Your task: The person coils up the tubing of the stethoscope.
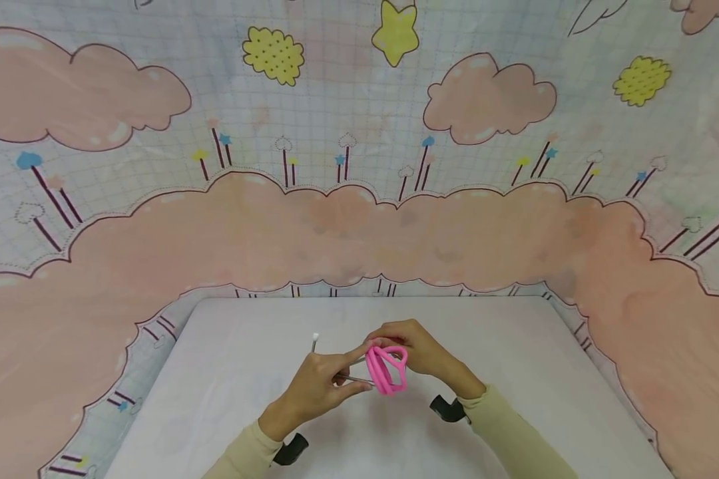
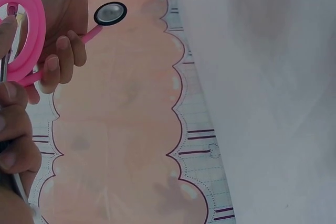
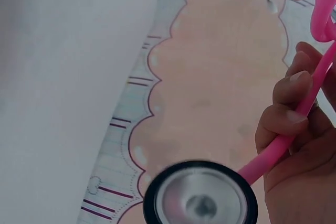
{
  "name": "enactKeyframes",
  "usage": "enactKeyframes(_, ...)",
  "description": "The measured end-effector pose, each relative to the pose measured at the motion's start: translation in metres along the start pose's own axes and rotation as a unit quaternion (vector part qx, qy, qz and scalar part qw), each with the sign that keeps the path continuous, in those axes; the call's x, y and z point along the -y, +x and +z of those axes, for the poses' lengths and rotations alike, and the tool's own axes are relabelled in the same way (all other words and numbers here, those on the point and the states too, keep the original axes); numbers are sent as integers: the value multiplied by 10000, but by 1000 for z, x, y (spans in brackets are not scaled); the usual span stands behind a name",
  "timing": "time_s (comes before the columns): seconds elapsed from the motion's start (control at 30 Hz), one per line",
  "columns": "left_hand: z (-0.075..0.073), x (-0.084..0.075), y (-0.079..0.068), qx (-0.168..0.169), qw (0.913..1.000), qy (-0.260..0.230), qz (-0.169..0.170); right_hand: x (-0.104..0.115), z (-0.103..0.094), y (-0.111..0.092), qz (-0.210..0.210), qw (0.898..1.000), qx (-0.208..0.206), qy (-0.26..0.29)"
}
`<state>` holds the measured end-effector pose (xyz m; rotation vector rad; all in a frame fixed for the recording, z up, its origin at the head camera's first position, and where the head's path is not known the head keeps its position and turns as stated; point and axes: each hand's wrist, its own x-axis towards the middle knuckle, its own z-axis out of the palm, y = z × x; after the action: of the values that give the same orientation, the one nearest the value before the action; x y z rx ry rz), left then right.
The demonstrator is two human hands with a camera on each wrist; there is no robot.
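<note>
A stethoscope with pink tubing point(image 1: 379, 372) is held up between both hands over the table, its tubing wound into loops. My left hand point(image 1: 314, 386) grips its metal ear tubes point(image 1: 356, 379), with the thumb and index finger reaching to the coil. One white eartip point(image 1: 315, 336) sticks out behind that hand. Curled round the tubing, the fingers of my right hand point(image 1: 418, 347) hold the end near the chest piece. That round chest piece point(image 3: 202, 198), silver with a black rim, hangs past the right hand; the left wrist view shows it too point(image 2: 111, 12).
Beneath the hands is a white tabletop point(image 1: 228, 372). Around and behind it spreads a backdrop cloth point(image 1: 359, 233) printed with clouds and stars. A black wrist camera point(image 1: 291, 450) sits by the left sleeve, another black camera point(image 1: 447, 408) by the right.
</note>
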<state>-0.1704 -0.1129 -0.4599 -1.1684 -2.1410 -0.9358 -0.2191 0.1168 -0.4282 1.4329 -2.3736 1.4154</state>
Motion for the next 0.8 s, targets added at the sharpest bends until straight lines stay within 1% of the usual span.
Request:
enactKeyframes(0.1, 1, 1, -1, -7, 10000, -32, -1, 0, 2, -1, -41, 10000, 11, -24)
enactKeyframes(0.2, 2, 3, -2, -93, 9999, -101, -57, -5, 5, -5, 217, 9996, -31, -163)
enactKeyframes(0.27, 3, 4, -1, -185, 9996, -157, -127, -10, 7, -7, 475, 9986, -70, -230)
enactKeyframes(0.37, 3, 6, -1, -336, 9991, -168, -209, -15, 10, -10, 735, 9969, -141, -223)
enactKeyframes(0.63, 4, 8, -2, -451, 9979, -240, -395, -17, 16, -15, 1144, 9929, -308, -77)
enactKeyframes(0.7, 4, 8, -2, -504, 9975, -248, -427, -18, 17, -17, 1232, 9917, -364, -115)
enactKeyframes(0.8, 3, 8, 0, -575, 9972, -240, -405, -19, 17, -21, 1331, 9893, -484, -347)
